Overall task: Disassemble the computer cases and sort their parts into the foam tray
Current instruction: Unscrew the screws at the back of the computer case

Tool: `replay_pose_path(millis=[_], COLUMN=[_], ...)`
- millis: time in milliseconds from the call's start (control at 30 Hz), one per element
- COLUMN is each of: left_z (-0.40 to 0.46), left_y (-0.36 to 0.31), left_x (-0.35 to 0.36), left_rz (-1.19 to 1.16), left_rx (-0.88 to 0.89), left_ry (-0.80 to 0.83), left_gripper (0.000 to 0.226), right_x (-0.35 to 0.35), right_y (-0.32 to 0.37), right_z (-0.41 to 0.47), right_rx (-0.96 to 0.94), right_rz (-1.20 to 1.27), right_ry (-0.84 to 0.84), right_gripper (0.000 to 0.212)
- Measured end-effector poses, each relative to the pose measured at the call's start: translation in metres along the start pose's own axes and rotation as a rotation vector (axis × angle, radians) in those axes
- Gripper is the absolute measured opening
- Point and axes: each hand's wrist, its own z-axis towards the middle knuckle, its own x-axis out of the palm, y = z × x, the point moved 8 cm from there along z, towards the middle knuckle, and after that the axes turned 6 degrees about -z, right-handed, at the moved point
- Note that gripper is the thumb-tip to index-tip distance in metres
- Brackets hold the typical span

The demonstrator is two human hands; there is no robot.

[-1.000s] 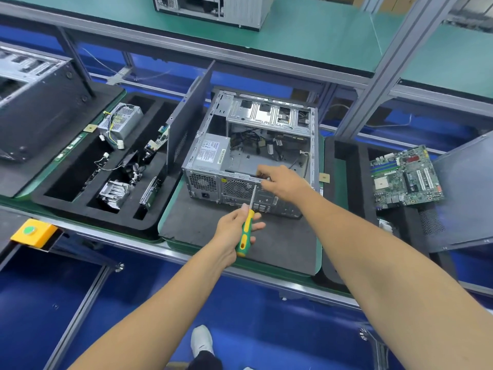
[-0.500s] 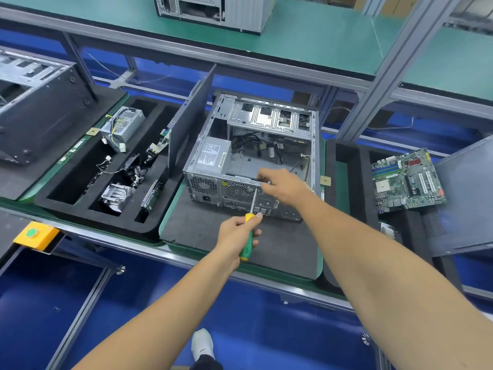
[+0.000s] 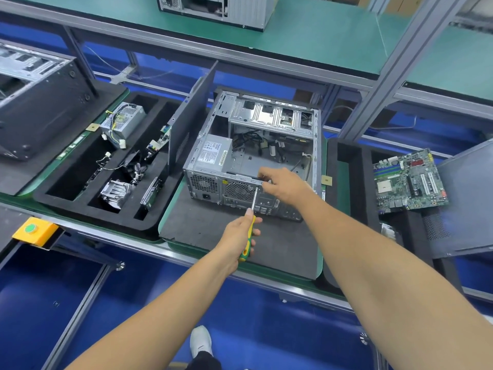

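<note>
Little moved; L hand (image 3: 237, 236) grips screwdriver (image 3: 249, 228); R hand (image 3: 284, 184) pinches case (image 3: 253, 156) rear edge; tray (image 3: 106, 166) left.

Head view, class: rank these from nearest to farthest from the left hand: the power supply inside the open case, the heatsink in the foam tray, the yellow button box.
1. Power supply, up in the case, behind the left hand.
2. Heatsink, leftward in the foam tray.
3. Yellow button box, far left at the bench edge.
</note>
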Motion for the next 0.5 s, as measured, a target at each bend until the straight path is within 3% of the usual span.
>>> replay_pose_path(millis=[233, 500], left_z=[0.004, -0.004], left_y=[-0.004, -0.001], left_x=[-0.024, -0.012], left_rz=[-0.003, -0.001], left_rx=[0.156, 0.05], left_ry=[-0.137, -0.026], left_gripper=[0.044, 0.052], right_x=[0.001, 0.0], right_y=[-0.001, 0.002], right_z=[0.001, -0.001], right_rx=[-0.006, 0.007], right_rz=[0.012, 0.018], right_ry=[0.007, 0.014], right_gripper=[0.011, 0.014])
